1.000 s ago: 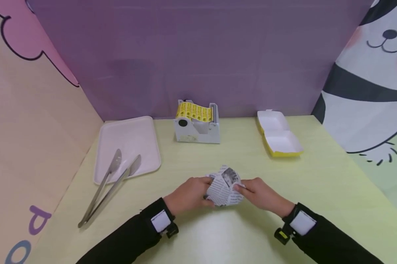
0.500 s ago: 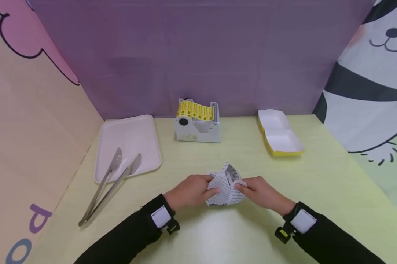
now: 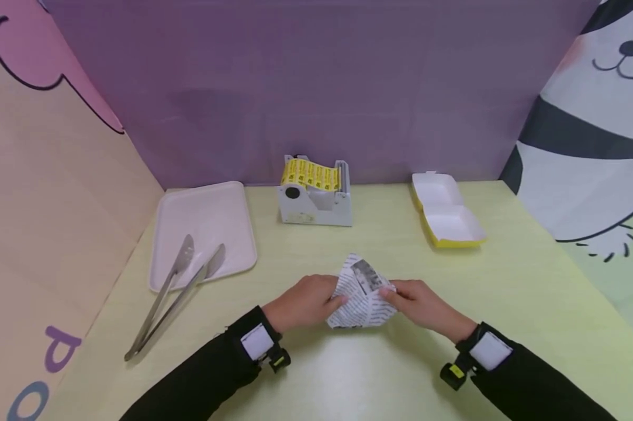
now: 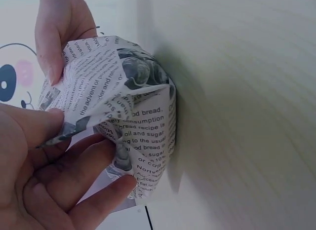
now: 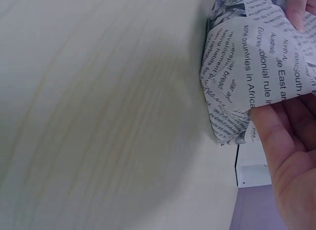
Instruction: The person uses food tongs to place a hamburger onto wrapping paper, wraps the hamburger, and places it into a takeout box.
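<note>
A bundle wrapped in newsprint-patterned paper sits low over the table between the two hands in the head view. From the left side, the left hand pinches a fold of it; the left wrist view shows that paper flap between thumb and fingers, the other fingers reaching beneath. The right hand pinches the opposite side, its thumb on top of the paper. Printed text and a grey picture cover the sheet in the right wrist view. Whatever is inside the wrapping is hidden.
Metal tongs lean on a white tray at the left. A label dispenser with a yellow roll stands at the back. Right of it lies an open yellow-and-white takeaway box. A purple backdrop closes off the rear.
The right hand has shifted slightly right with its paper edge. The left thumb has come over the paper's left side, and the top folds have changed shape. Tongs, tray, dispenser and box stay put.
</note>
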The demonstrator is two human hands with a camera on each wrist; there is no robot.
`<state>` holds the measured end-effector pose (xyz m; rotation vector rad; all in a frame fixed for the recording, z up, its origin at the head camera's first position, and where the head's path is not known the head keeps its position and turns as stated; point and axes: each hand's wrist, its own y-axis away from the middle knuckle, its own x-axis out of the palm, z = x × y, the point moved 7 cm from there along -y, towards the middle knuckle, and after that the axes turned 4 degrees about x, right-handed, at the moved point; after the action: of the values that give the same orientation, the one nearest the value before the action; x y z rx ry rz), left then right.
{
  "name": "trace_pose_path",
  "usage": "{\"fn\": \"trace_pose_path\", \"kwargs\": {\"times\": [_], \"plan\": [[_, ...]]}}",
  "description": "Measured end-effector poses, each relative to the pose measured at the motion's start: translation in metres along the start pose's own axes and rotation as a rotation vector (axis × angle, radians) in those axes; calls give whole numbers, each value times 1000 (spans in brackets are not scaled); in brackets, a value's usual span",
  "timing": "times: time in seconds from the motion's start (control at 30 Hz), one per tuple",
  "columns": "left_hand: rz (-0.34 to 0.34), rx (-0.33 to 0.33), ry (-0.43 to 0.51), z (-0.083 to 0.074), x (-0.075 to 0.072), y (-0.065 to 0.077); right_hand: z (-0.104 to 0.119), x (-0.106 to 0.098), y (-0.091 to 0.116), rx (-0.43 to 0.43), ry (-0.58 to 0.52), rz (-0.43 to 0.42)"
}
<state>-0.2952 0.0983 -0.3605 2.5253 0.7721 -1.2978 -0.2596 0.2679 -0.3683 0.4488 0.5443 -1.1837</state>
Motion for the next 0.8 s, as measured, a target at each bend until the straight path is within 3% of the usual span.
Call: {"fn": "trace_pose_path", "kwargs": {"times": [0.13, 0.43, 0.57, 0.8], "plan": [[24, 11, 30, 0, -1, -1, 1, -1, 1, 0, -6, -17], [61, -51, 198, 10, -1, 3, 3, 1, -3, -46, 97, -108], [21, -68, 179, 11, -2, 2, -1, 3, -5, -5, 92, -96], [-120, -131, 97, 12, -6, -6, -5, -1, -7, 75, 31, -120]]}}
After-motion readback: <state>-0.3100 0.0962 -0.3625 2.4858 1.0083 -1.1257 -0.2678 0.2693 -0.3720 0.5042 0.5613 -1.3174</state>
